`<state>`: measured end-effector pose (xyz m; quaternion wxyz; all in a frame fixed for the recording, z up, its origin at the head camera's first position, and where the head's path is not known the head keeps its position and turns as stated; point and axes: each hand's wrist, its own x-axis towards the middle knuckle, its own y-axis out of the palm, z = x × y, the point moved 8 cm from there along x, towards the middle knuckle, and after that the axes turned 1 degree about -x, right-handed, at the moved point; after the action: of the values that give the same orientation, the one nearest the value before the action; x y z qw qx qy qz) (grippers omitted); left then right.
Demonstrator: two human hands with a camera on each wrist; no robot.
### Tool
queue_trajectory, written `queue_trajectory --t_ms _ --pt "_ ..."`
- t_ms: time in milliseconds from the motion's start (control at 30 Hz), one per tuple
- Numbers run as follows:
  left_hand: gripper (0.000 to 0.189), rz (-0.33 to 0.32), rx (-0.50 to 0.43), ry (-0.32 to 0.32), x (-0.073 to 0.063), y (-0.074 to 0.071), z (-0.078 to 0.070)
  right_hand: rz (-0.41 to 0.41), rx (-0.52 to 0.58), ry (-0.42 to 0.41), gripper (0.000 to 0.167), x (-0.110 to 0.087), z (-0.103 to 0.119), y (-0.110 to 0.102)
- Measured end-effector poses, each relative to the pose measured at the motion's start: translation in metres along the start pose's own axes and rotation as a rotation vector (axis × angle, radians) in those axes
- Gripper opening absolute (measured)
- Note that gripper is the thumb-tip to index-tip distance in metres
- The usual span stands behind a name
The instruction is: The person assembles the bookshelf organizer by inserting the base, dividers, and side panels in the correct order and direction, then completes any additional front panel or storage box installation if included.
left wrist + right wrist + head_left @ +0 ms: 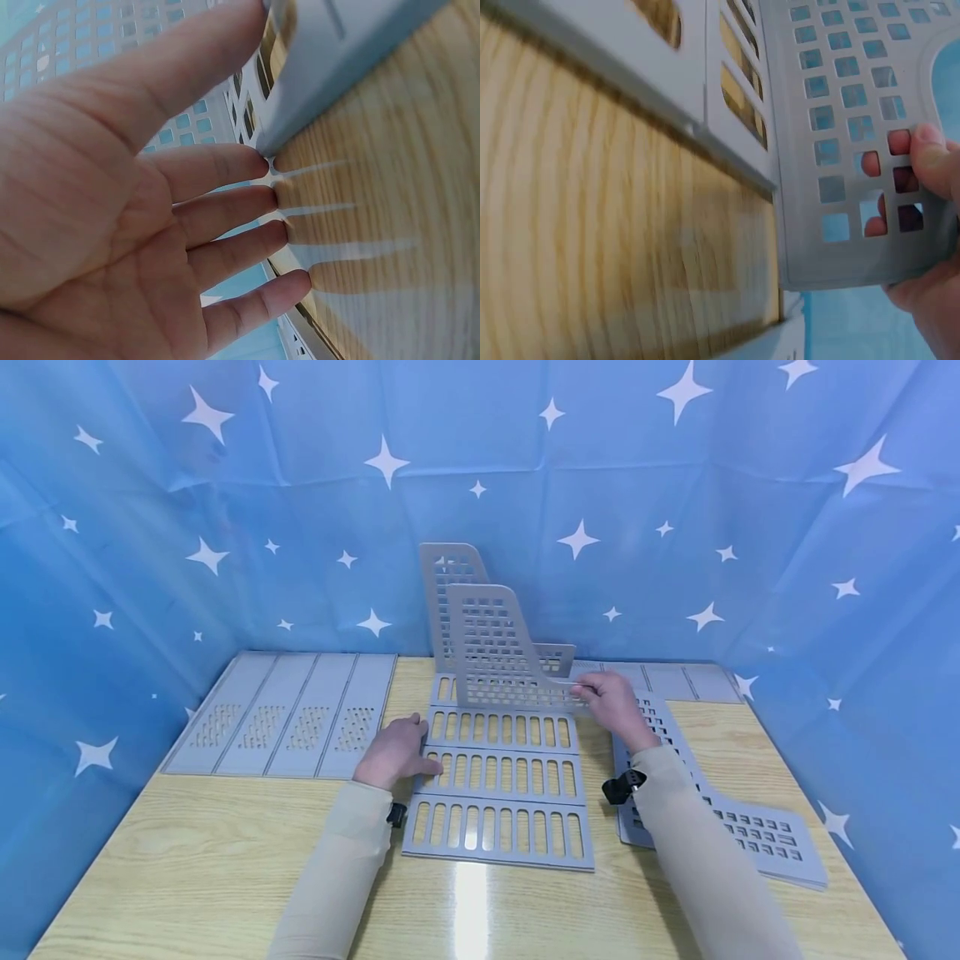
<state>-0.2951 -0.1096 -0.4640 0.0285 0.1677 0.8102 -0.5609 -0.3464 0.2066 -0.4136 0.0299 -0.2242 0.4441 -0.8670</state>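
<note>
In the head view, a grey slotted panel (498, 860) lies flat on the wooden table, made of several strips side by side. A grey perforated side panel (495, 647) with a curved cut-out stands upright across its far part. My right hand (613, 703) pinches this panel at its low right end, thumb on the near face; in the right wrist view, fingers (930, 150) show behind the square holes. My left hand (397, 750) is at the slotted panel's left edge, fingers straight. In the left wrist view its fingertips (279, 236) meet the tabletop and the thumb reaches over the panel.
Another upright perforated panel (442, 552) stands behind the held one. At left lies a flat grey panel set (277, 693) with small slots. Flat L-shaped perforated panels (750, 806) lie under my right forearm. More grey panels (663, 681) lie along the back right, before the blue star curtain (315, 510).
</note>
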Motion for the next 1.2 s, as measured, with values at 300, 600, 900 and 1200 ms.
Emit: queue_trajectory --t_ms 300,600,900,1200 --pt "0.086 -0.011 0.027 0.021 -0.002 0.0 0.0 -0.005 0.013 0.01 0.023 0.009 0.007 0.014" --pt "0.084 -0.013 0.054 0.035 -0.005 -0.001 -0.001 -0.028 0.032 0.014 0.018 0.014 0.01 0.02" --pt "0.096 0.036 0.0 0.001 -0.001 0.004 0.003 -0.019 0.037 0.018 0.02 0.01 0.006 0.022" --pt "0.099 0.031 0.028 0.005 -0.002 0.002 0.003 -0.037 0.037 0.028 0.018 0.01 0.004 0.021"
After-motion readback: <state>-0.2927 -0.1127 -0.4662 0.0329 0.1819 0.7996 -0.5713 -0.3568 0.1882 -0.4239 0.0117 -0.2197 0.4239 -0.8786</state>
